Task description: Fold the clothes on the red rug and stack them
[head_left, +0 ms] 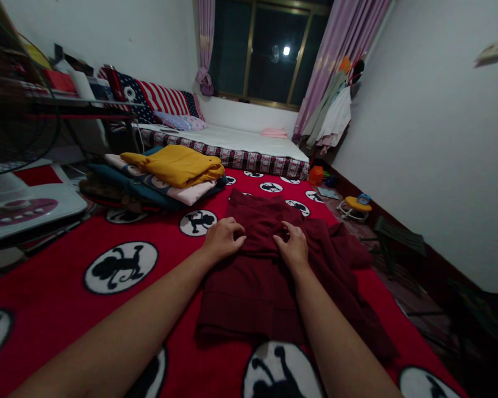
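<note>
A maroon garment lies partly folded on the red blanket, with loose folds spreading to the right. Its exact kind is unclear. My left hand rests at the garment's left edge, fingers bent and the thumb apart from the index finger. Across from it, my right hand touches the middle of the cloth, its thumb and index finger also apart. A crosswise fold runs between the two hands. The fingertips against the cloth are partly hidden.
A stack of folded clothes with a yellow garment on top lies at the left. Behind it stands a low bed. A fan is at the far left. A small yellow stool and a dark folding stool stand right.
</note>
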The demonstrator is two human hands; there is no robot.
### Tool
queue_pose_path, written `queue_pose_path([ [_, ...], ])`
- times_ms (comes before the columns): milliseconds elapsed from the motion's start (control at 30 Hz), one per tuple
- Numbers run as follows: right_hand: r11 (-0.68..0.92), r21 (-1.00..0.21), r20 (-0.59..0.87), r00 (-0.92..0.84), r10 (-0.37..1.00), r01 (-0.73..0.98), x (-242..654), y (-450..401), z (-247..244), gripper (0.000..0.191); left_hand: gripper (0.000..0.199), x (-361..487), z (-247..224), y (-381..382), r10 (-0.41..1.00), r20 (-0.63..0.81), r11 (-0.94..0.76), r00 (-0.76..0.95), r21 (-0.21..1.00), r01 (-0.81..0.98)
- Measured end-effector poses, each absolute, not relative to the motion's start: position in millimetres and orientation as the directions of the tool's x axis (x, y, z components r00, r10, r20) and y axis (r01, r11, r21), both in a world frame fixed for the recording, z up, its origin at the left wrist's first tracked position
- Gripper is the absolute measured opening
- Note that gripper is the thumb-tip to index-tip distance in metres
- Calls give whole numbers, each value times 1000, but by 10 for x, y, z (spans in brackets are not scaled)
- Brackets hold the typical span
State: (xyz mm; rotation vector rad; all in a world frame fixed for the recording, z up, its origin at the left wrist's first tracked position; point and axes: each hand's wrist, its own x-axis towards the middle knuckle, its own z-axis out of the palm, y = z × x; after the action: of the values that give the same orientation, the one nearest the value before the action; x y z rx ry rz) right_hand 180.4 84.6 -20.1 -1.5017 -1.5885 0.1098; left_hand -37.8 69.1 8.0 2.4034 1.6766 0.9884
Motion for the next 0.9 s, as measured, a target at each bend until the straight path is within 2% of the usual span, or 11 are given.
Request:
queue_pose_path([
  [100, 363, -657, 572, 122, 811, 661, 1802, 839, -169, 26, 13, -393, 57, 741, 917, 380, -280, 120, 399, 873],
  [200, 461, -624, 665, 120, 737, 630, 1796, 857, -132, 24, 14, -433, 42, 814, 939, 344, -192, 22, 467, 863],
  [267, 427, -586, 682, 134, 719, 689, 1789, 882, -133, 29, 22, -462, 17, 865, 926, 375, -181, -31, 514, 838],
  [367, 292, -560, 608, 145, 781, 775, 1776, 917, -168, 47, 38, -482, -27, 911, 912, 400, -159, -89, 545, 823],
  [467, 269, -529, 558, 91, 825, 805, 1755, 927, -173, 40, 35, -465, -45, 903, 925, 365, -132, -103, 564, 815],
  [567, 378, -500, 665, 65, 744, 779, 1712, 916, -96, 26, 23, -443, -31, 864, 897, 425, -175, -124, 596, 784],
  [667, 407, -460, 762, 115, 637, 789, 1646, 889, 23, 27, 17, -451, -4, 826, 837, 518, -204, -178, 596, 776],
  [767, 371, -391, 795, 106, 597, 842, 1566, 833, 103, 32, 22, -467, 17, 807, 768, 613, -233, -188, 540, 809],
  [833, 407, -331, 793, 18, 608, 851, 1508, 784, 110, 32, 26, -459, 18, 812, 746, 659, -335, -98, 498, 800],
  [900, 462, -266, 713, -149, 685, 846, 1450, 740, 77, 33, 26, -435, -1, 830, 780, 623, -440, 64, 473, 764],
])
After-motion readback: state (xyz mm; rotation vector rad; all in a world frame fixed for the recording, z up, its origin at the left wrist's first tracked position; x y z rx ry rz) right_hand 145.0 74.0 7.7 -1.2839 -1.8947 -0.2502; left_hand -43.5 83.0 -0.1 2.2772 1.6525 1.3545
